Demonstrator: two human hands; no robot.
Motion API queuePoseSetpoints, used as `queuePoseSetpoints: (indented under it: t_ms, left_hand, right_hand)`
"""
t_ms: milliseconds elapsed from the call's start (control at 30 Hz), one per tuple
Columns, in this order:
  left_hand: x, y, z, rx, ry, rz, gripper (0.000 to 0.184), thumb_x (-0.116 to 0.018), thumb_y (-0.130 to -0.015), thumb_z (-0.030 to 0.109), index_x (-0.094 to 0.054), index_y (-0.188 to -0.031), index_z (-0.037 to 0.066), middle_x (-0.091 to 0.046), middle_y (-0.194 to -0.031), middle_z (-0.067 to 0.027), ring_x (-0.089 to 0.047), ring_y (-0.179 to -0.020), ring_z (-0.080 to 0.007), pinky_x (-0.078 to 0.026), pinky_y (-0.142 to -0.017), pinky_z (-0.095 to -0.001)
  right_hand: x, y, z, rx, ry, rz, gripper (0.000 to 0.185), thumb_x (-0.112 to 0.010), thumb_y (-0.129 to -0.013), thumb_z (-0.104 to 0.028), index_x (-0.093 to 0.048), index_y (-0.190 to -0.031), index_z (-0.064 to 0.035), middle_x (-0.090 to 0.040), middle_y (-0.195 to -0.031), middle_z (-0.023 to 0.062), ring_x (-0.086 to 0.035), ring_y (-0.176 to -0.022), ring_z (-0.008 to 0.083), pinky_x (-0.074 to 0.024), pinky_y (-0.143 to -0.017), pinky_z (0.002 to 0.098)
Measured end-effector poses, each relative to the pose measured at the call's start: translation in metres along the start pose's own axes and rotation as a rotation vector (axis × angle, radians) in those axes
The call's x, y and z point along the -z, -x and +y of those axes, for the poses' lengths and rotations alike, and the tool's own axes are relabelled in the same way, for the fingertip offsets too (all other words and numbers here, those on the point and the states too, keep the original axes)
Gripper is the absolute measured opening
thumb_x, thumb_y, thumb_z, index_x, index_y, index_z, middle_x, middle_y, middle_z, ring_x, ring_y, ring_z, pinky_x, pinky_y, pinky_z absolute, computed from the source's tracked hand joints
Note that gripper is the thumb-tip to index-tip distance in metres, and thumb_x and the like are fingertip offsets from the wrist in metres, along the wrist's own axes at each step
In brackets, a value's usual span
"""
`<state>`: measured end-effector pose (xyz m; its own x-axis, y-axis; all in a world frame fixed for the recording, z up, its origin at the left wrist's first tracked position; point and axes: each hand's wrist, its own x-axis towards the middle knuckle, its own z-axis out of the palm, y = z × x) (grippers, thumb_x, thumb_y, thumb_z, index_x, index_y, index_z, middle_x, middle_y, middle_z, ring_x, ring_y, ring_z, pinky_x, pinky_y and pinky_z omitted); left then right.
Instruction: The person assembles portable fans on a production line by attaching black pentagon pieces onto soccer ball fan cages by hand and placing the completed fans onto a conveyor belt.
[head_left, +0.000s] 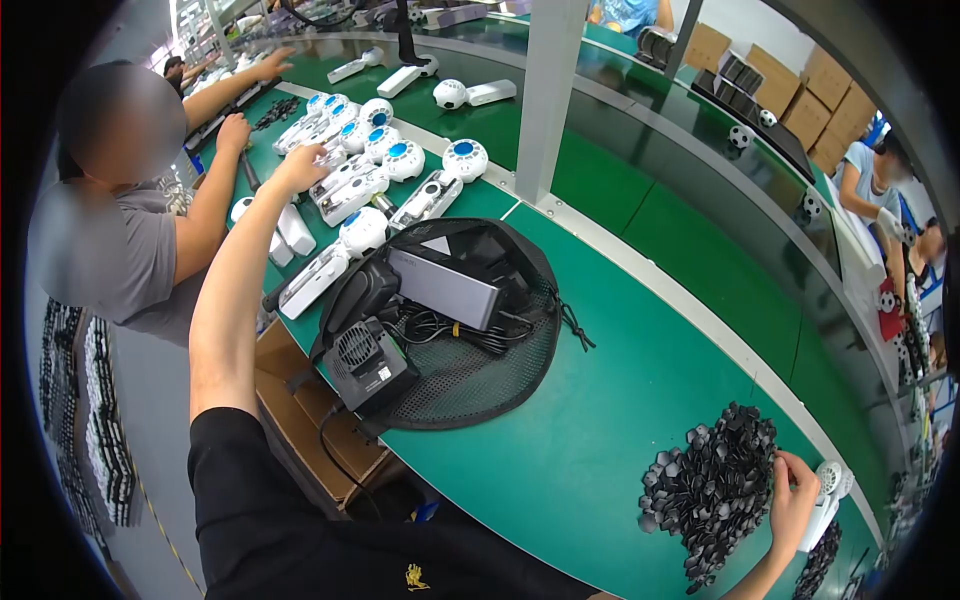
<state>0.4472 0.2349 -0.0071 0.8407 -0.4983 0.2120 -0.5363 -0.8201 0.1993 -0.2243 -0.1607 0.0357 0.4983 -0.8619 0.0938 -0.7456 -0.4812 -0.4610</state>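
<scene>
My left hand (298,170) reaches out to a cluster of white ball-headed units (352,188) with blue round centers and long, open bodies. Its fingers are curled against one of them; the exact grip is partly hidden. At the far right, my right hand (795,502) is at the edge of a heap of small black flat pieces (708,490). Thumb and fingertips are pressed together there, and what is between them is too small to make out. Just beyond this hand lies another white unit (822,508), partly covered by it.
A black mesh bag (470,385) holds a grey box (445,288), cables and a black charger-like block (370,365) on the green table (610,400). A metal post (548,100) rises behind. Co-workers' arms (205,205) work at left. A cardboard box (300,400) stands below.
</scene>
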Motion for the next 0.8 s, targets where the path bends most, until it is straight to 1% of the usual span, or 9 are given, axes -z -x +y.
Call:
queuePoseSetpoints:
  t_ms: [233,333,367,500,567,633,700,733,800]
  left_hand:
    - [-0.024,-0.029,-0.027,0.082,-0.205,-0.083,0.055,-0.065,-0.072,0.027,-0.047,-0.12,0.008,-0.055,-0.114,-0.021,-0.053,-0.107,-0.0343,-0.042,-0.089,-0.0398]
    - [-0.023,-0.023,-0.022,0.109,-0.142,-0.042,0.055,-0.065,-0.072,0.028,-0.046,-0.119,0.006,-0.055,-0.112,-0.0225,-0.055,-0.102,-0.0368,-0.043,-0.088,-0.0412]
    - [-0.024,-0.023,-0.025,0.06,-0.176,-0.015,0.056,-0.066,-0.072,0.028,-0.045,-0.119,0.006,-0.055,-0.11,-0.0241,-0.054,-0.102,-0.0384,-0.043,-0.087,-0.0418]
    - [-0.008,-0.013,-0.02,-0.079,-0.238,0.079,0.051,-0.063,-0.076,0.027,-0.047,-0.117,0.002,-0.051,-0.11,-0.0279,-0.05,-0.103,-0.041,-0.041,-0.086,-0.0429]
    - [0.004,-0.015,-0.024,-0.1,-0.196,0.243,0.048,-0.061,-0.079,0.027,-0.048,-0.115,-0.002,-0.05,-0.111,-0.0267,-0.049,-0.105,-0.0382,-0.039,-0.089,-0.0422]
    - [0.02,-0.023,-0.035,-0.215,-0.07,0.518,0.053,-0.061,-0.081,0.032,-0.045,-0.118,-0.002,-0.05,-0.113,-0.0249,-0.052,-0.104,-0.0335,-0.041,-0.087,-0.0387]
    - [0.071,0.016,0.043,0.109,0.139,0.529,0.055,-0.059,-0.084,0.035,-0.044,-0.12,-0.003,-0.052,-0.114,-0.023,-0.055,-0.101,-0.0284,-0.043,-0.084,-0.0352]
    - [0.071,0.0,0.007,0.097,0.448,0.551,0.054,-0.056,-0.087,0.032,-0.04,-0.124,-0.004,-0.055,-0.114,-0.0204,-0.058,-0.097,-0.026,-0.045,-0.081,-0.0316]
    - [0.089,0.04,0.081,-0.227,1.102,0.519,0.044,-0.05,-0.09,0.02,-0.034,-0.126,0.0,-0.056,-0.111,-0.0144,-0.059,-0.09,-0.0194,-0.049,-0.074,-0.0279]
  right_hand:
    - [-0.002,0.009,0.012,0.216,0.037,0.057,0.013,-0.057,-0.08,-0.005,-0.062,-0.09,0.0027,-0.06,-0.076,0.0111,-0.054,-0.067,0.0174,-0.0439,-0.063,0.0281]
    - [-0.005,0.014,0.011,0.087,-0.037,0.104,0.014,-0.058,-0.08,-0.006,-0.062,-0.092,0.0019,-0.06,-0.076,0.0113,-0.054,-0.068,0.0177,-0.0442,-0.065,0.0287]
    - [-0.008,0.014,0.015,0.18,-0.019,0.152,0.016,-0.059,-0.08,-0.006,-0.061,-0.094,0.0015,-0.059,-0.071,0.0088,-0.053,-0.064,0.0153,-0.0438,-0.06,0.0275]
    - [-0.005,0.01,0.013,0.106,-0.009,0.074,0.012,-0.057,-0.082,-0.008,-0.059,-0.09,0.0013,-0.055,-0.063,0.0053,-0.05,-0.057,0.0101,-0.0405,-0.052,0.0239]
    - [-0.003,0.007,0.002,-0.057,-0.219,0.008,0.009,-0.054,-0.085,-0.009,-0.054,-0.083,-0.0003,-0.05,-0.056,0.002,-0.046,-0.053,0.0052,-0.0348,-0.046,0.0203]
    - [-0.005,0.002,0.003,0.012,-0.322,-0.008,0.012,-0.052,-0.087,-0.011,-0.05,-0.079,-0.0026,-0.048,-0.06,-0.0006,-0.043,-0.053,0.0035,-0.0325,-0.045,0.0189]
    - [0.001,-0.003,0.004,0.062,-0.429,-0.055,0.013,-0.052,-0.087,-0.011,-0.051,-0.079,-0.002,-0.05,-0.068,-0.0012,-0.045,-0.056,0.0039,-0.0339,-0.047,0.0195]
    - [0.003,-0.008,0.001,0.1,-0.468,-0.077,0.012,-0.052,-0.087,-0.011,-0.053,-0.08,-0.0014,-0.051,-0.07,-0.0006,-0.046,-0.058,0.0043,-0.036,-0.048,0.0197]
    - [0.009,-0.018,-0.011,0.143,-0.547,-0.101,0.01,-0.054,-0.085,-0.009,-0.056,-0.082,-0.0001,-0.054,-0.073,0.0005,-0.048,-0.061,0.0053,-0.04,-0.053,0.0201]
